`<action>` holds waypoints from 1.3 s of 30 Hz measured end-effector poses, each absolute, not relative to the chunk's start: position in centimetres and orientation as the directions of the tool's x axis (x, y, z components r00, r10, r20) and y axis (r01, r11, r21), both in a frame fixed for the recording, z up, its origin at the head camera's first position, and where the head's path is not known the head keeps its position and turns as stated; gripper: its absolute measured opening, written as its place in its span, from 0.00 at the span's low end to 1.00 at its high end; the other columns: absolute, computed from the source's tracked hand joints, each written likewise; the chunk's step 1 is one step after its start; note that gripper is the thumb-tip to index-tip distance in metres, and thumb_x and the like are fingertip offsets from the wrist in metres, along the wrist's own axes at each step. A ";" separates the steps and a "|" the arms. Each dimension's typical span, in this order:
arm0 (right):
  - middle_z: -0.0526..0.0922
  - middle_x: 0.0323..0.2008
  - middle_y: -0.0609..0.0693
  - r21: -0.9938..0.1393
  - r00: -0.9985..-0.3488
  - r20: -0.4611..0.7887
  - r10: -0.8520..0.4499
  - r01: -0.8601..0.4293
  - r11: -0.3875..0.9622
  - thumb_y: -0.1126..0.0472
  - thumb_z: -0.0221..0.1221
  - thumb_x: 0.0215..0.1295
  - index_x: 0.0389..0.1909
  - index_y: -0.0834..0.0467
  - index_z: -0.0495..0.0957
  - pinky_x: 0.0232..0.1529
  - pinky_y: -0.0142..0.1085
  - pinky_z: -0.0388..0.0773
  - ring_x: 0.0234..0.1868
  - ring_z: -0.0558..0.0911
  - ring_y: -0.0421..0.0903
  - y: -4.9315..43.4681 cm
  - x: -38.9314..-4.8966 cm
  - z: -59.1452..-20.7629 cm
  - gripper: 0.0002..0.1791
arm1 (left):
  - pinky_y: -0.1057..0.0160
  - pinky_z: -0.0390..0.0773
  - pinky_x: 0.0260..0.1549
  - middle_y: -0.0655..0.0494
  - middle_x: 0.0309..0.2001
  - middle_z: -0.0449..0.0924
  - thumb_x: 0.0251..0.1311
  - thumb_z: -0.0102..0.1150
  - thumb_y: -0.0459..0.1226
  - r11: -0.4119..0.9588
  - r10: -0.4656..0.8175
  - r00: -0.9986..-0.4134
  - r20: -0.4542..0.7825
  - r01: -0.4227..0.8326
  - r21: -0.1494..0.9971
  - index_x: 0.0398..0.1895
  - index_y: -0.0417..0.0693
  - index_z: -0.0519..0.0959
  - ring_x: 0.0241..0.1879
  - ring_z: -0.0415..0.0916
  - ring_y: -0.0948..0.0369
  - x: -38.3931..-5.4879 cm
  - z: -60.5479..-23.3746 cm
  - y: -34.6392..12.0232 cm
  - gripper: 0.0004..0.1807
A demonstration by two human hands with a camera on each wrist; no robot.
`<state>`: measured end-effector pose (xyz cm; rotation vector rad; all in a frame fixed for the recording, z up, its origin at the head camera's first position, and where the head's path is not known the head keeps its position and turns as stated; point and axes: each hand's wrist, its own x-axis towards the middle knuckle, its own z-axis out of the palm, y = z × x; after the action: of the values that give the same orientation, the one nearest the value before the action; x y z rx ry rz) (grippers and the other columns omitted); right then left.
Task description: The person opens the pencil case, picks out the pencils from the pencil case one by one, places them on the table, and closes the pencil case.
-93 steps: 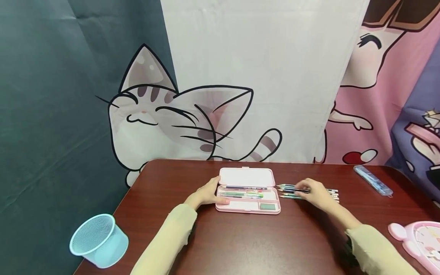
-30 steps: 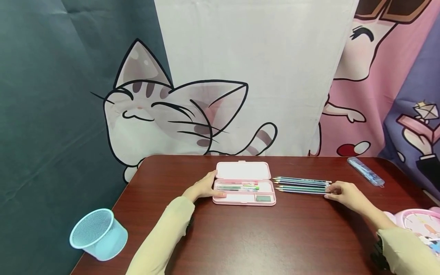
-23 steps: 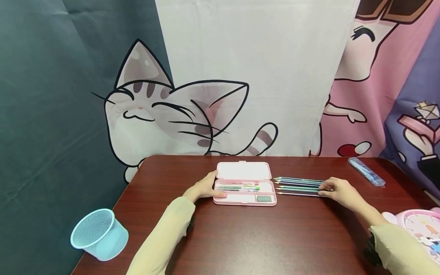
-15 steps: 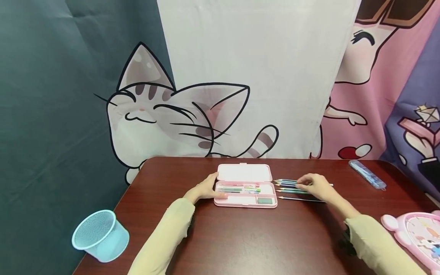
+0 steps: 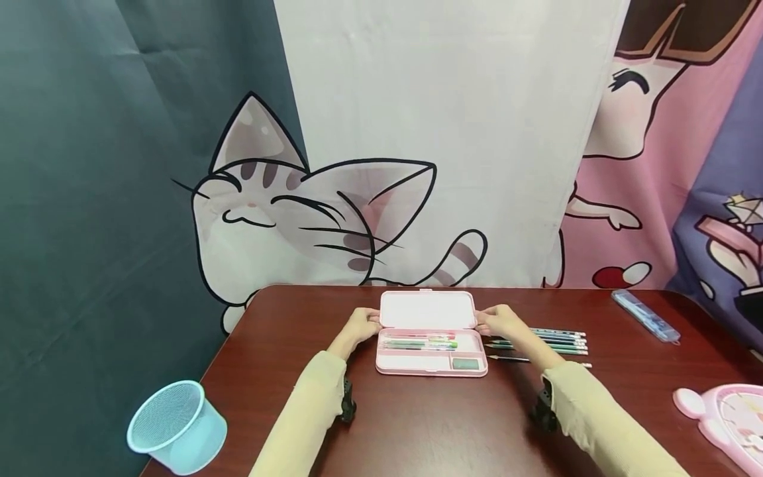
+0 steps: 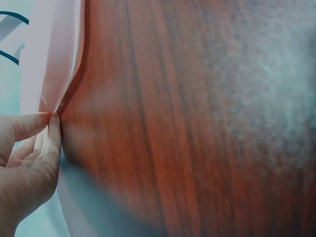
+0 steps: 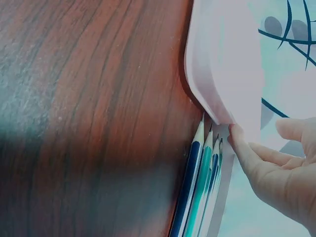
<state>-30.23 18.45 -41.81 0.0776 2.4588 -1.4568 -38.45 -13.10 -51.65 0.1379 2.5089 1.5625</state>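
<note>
An open pink pencil case (image 5: 411, 363) lies on the table, its white-lined lid (image 5: 427, 310) tipped back. Inside are several pens (image 5: 420, 344) and a grey-green eraser (image 5: 465, 364). My left hand (image 5: 359, 326) is at the left side of the lid; in the left wrist view its thumb and forefinger pinch the case's edge. At the lid's right side, my right hand (image 5: 501, 322) touches the edge with a fingertip, its thumb apart in the right wrist view. Under that wrist several pencils (image 5: 566, 342) lie in a row, tips toward the case, with one dark pencil (image 5: 509, 358) set nearer me.
A blue mesh pen holder (image 5: 179, 430) stands at the table's left edge. Toward the back right lies a slim blue translucent box (image 5: 646, 315). A pink clock (image 5: 709, 414) is at the front right. A printed curtain (image 5: 507, 132) hangs behind the brown table (image 5: 417, 424).
My right hand has left the pencils and moved left to the lid's edge. My left hand has shifted from the case's front left part back to the lid. One pencil now lies apart from the row.
</note>
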 end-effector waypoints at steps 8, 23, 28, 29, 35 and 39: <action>0.72 0.52 0.73 -0.891 -0.942 -0.305 -0.139 0.230 0.391 0.51 0.41 0.71 0.60 0.83 0.51 0.50 0.42 0.75 0.48 0.80 0.52 18.9 -29.6 -41.1 0.36 | 0.62 0.80 0.32 0.46 0.39 0.81 0.56 0.57 0.33 0.261 0.177 -0.976 -0.129 -0.080 0.962 0.48 0.35 0.75 0.36 0.78 0.62 -38.7 -51.6 -12.6 0.17; 0.63 0.58 0.74 -0.945 -0.951 -0.273 -0.147 0.237 0.226 0.36 0.37 0.66 0.64 0.77 0.50 0.55 0.42 0.72 0.51 0.76 0.53 19.0 -28.4 -40.6 0.47 | 0.63 0.80 0.23 0.37 0.31 0.82 0.45 0.61 0.20 0.498 0.066 -0.985 0.159 0.170 0.850 0.29 0.31 0.74 0.29 0.81 0.54 -31.4 -43.2 -11.0 0.08; 0.66 0.55 0.69 -0.947 -0.951 -0.275 -0.142 0.242 0.211 0.40 0.42 0.67 0.64 0.76 0.48 0.53 0.39 0.74 0.45 0.77 0.46 19.3 -28.1 -40.7 0.44 | 0.67 0.78 0.26 0.40 0.29 0.83 0.43 0.63 0.20 0.575 0.054 -0.967 0.249 0.234 0.784 0.24 0.33 0.74 0.30 0.82 0.54 -30.1 -42.7 -10.9 0.07; 0.66 0.55 0.68 -0.947 -0.951 -0.275 -0.143 0.242 0.212 0.41 0.43 0.66 0.64 0.75 0.48 0.53 0.40 0.74 0.45 0.77 0.45 19.4 -28.0 -40.7 0.43 | 0.67 0.78 0.27 0.40 0.29 0.83 0.43 0.63 0.20 0.577 0.053 -0.964 0.261 0.242 0.780 0.23 0.33 0.75 0.31 0.82 0.53 -30.0 -42.6 -11.0 0.07; 0.62 0.61 0.68 -0.938 -0.941 -0.252 -0.227 0.179 0.298 0.44 0.45 0.66 0.68 0.66 0.49 0.59 0.48 0.67 0.57 0.70 0.58 20.3 -27.4 -40.4 0.39 | 0.60 0.78 0.40 0.40 0.41 0.81 0.47 0.67 0.32 0.545 0.206 -0.976 0.073 0.176 0.820 0.34 0.34 0.74 0.43 0.80 0.51 -29.8 -41.8 -12.0 0.14; 0.56 0.66 0.67 -0.913 -0.917 -0.242 -0.316 0.106 0.393 0.45 0.50 0.64 0.70 0.63 0.45 0.62 0.53 0.61 0.66 0.60 0.62 21.6 -26.9 -40.3 0.41 | 0.58 0.71 0.51 0.43 0.58 0.68 0.57 0.59 0.46 0.567 0.389 -0.890 -0.237 0.028 0.823 0.60 0.37 0.63 0.55 0.70 0.53 -29.2 -40.6 -12.7 0.32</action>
<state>-26.93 21.55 -40.29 -0.1816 2.2790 -1.5350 -29.22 -12.73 -40.61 0.3381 2.4094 1.2554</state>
